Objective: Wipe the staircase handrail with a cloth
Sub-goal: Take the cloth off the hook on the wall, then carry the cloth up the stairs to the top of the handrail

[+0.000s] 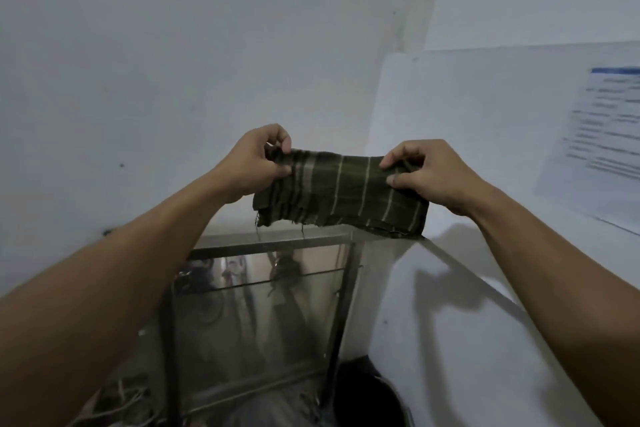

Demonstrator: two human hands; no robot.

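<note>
A dark green cloth [341, 191] with pale stripes is folded and stretched between both hands at chest height. My left hand [254, 161] pinches its left end and my right hand [427, 173] pinches its right end. The cloth's frayed lower edge hangs just above a steel rail [270, 242], the top bar of a metal frame below. Whether this bar is the staircase handrail I cannot tell.
A white wall rises ahead and to the left. On the right a white ledge [485, 288] slopes down, with a printed notice [602, 135] on the panel above it. A dark round object [370, 392] sits low beside the frame's steel post [341, 315].
</note>
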